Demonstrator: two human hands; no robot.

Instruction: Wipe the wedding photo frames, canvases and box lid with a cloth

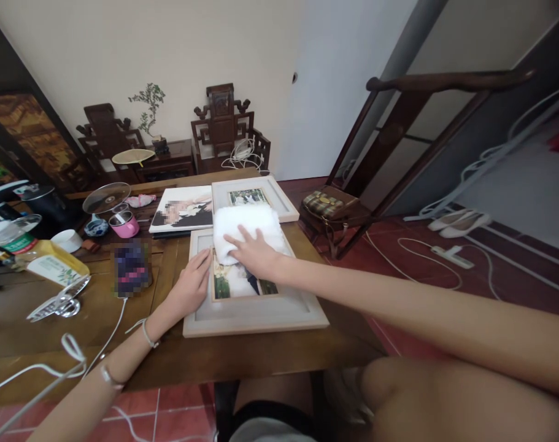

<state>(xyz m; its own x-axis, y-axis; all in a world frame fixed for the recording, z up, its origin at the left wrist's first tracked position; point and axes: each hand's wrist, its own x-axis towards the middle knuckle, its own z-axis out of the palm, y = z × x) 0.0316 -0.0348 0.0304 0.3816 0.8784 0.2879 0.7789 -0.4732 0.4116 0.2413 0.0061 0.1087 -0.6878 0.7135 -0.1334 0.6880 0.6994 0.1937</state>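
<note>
A light wooden picture frame (254, 313) with a photo in it lies flat on the dark wooden table (200, 356) in front of me. My right hand (255, 253) presses flat, fingers spread, on a folded white towel (249, 227) that rests on the frame's upper part. My left hand (192, 285) lies open on the frame's left edge, fingers stretched along it. A second framed photo (256, 196) and an unframed photo print (183, 210) lie just behind.
A phone (131, 268) with a white cable lies left of the frame. Further left are a pink cup (124, 224), bowls, a bottle and a hair clip (61, 304). A handbag (329, 204) sits on a stool to the right. Carved chairs stand by the wall.
</note>
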